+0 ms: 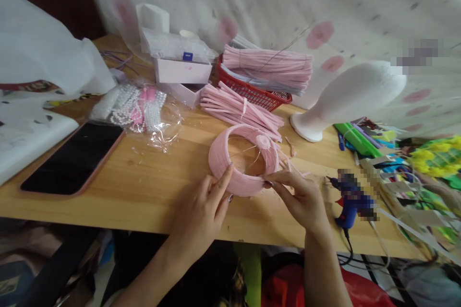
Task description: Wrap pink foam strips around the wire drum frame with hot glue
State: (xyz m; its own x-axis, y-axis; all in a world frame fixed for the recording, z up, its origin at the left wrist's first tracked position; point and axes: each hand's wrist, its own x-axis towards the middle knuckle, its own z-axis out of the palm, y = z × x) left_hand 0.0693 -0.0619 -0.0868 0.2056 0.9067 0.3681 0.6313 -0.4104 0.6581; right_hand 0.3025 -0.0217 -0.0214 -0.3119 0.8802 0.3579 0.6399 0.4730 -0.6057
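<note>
A pink ring wrapped in paper strips (230,158) lies on the wooden table (144,187) near its front edge. My left hand (203,208) rests its fingertips on the ring's near left rim, index finger stretched up along it. My right hand (300,196) pinches the ring's near right edge with fingers pressed together. Thin loose strips stick out from the ring on its right side. A small pink disc sits on the ring's far rim.
Loose pink strips (239,108) and a red basket (257,96) of more strips lie behind. A white foam head form (345,98) lies right. A blue glue gun (351,201), a black phone (74,158), bagged beads (139,108) and white boxes (182,72) surround.
</note>
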